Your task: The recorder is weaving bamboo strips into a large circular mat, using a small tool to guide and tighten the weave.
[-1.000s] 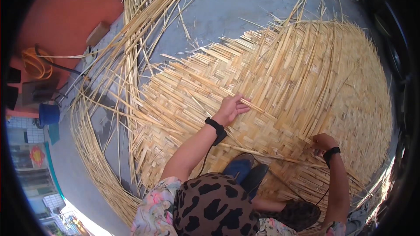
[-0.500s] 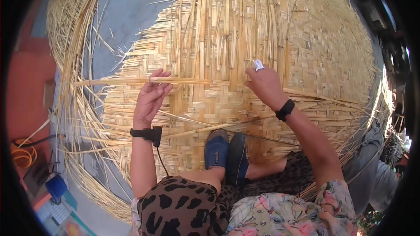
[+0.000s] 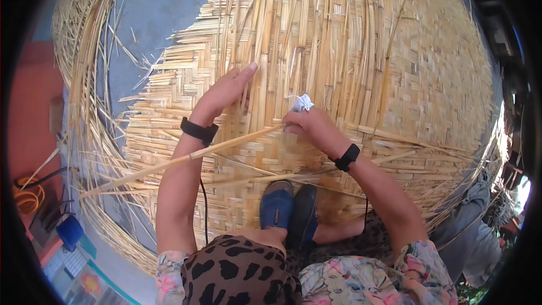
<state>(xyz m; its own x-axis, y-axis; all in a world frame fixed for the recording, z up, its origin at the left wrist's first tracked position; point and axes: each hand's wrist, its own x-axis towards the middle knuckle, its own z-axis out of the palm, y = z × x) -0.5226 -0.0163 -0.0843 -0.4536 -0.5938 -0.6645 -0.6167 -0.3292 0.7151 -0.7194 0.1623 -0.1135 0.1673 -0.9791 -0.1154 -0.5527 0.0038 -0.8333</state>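
Note:
My right hand is closed on the near end of a long, pale split-reed strip. White cloth wraps one of its fingers. From there the strip slants down to the left, across my left forearm. My left hand reaches over the lengthwise strips of a large woven reed mat. Its fingers look extended, apart from the held strip, though some fingertips are hidden against the weave. Between and beyond both hands, several long loose strips run away from me over the mat.
My shoes rest on the mat's near part. Long bundled reeds curve along the left over grey floor. An orange coil and a blue container are at the far left. Grey cloth lies at right.
My left hand has let go of the strip and moved forward and right to the lengthwise strips. My right hand has shifted left and nearer with the strip's end, and the strip now slants.

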